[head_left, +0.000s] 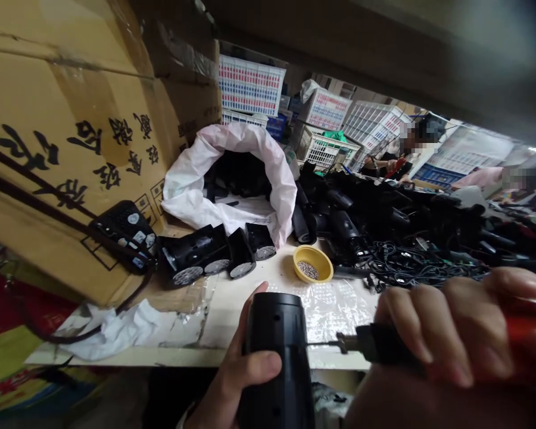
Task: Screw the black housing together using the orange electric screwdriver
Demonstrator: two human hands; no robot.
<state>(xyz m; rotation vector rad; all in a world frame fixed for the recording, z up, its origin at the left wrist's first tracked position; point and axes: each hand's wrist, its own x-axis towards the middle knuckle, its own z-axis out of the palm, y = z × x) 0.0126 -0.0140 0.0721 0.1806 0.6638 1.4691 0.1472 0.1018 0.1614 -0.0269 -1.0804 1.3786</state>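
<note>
My left hand [236, 369] is wrapped round a black cylindrical housing [279, 345], held upright at the table's front edge with the thumb across its side. My right hand [455, 328] grips a red and black power screwdriver [390, 345], lying level. Its thin bit [321, 344] points left, and the tip meets the right side of the housing. Whether a screw sits at the tip is too small to tell. Beyond the hands stands a yellow bowl [326, 265] with many small screws [307, 270]. Several black parts with round grilled ends [241, 270] lie to its left.
A large cardboard box [40, 149] fills the left side. Behind the bowl is an open white sack [232, 134] with black parts inside. Black housings and cables [397, 262] pile up at the right. Plastic crates [250, 83] and a co-worker [386, 167] are at the back.
</note>
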